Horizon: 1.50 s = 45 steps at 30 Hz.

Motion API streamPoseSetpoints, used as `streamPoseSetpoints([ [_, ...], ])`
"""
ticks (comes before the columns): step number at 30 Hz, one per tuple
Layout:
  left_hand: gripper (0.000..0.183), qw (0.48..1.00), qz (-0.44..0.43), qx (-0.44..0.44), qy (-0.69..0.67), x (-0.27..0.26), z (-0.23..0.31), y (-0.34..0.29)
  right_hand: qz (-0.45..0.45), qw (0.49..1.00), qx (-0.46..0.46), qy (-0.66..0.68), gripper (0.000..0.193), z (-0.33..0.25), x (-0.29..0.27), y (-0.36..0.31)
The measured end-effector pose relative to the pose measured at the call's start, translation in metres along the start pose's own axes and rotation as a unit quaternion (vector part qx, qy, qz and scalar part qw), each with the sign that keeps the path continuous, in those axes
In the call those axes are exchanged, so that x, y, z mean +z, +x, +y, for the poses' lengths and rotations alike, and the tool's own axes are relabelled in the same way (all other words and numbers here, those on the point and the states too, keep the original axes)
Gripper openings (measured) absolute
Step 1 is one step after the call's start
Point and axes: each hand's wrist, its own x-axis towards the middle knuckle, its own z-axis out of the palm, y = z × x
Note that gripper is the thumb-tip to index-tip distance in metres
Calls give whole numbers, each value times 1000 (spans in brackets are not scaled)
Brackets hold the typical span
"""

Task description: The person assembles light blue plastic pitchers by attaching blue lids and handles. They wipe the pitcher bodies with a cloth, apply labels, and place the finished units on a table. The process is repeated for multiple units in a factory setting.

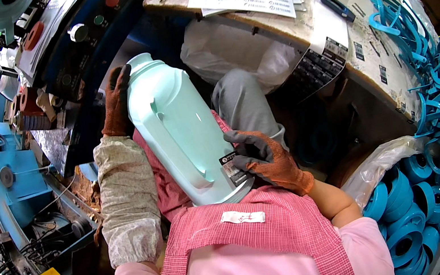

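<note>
Head view, far left: a blue machine (8,182) fills the edge of the frame. Nearer the centre, the gloved left hand (115,101) rests along the upper left side of the pale green flask body (181,126), its fingers stretched up toward the neck. The thumb is hidden, so how firmly it closes is not shown.

The flask body lies slantwise at the centre of the frame, over the lap, neck to the upper left and base against the pink apron (297,223). Its shine suggests smooth, stiff plastic—probably light for its size, though whether anything fills it does not show. Bare fingers would likely slip; gloves should help. The narrowed neck and the base rim look like the surest holds, while the two small lugs on the front seem too slight to carry it.

To the right, a dark label (234,168) sits near the base. The gloved right hand (268,160) is there, thumb and forefinger spread apart, tips at the flask's edge—steadying more than gripping, it seems. Farther right are blue strips (432,58) and, below, blue rings (411,216).
</note>
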Motion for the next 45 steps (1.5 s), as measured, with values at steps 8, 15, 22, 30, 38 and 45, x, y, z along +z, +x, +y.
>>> streamPoseSetpoints([
  [8, 40, 997, 64, 26, 38, -29, -13, -19, -74, 974, -97, -192, 49, -1, 9, -14],
  [15, 38, 995, 82, 30, 39, -12, -9, -25, -30, 980, -71, -181, 54, 30, 12, -17],
  [22, 33, 981, 37, 131, 139, -33, -11, -27, -42, 873, -155, -460, 71, 18, 9, -20],
  [30, 50, 989, -15, 144, -8, -56, 39, -77, -25, 831, 20, -555, 65, 23, -31, 10],
  [38, 26, 856, 91, 294, 414, -39, 113, -48, 86, 707, 67, -699, 43, -71, -179, 66],
  [45, 22, 938, -132, 205, 248, 20, 123, 0, 177, 674, -206, -687, 43, -111, -214, 191],
])
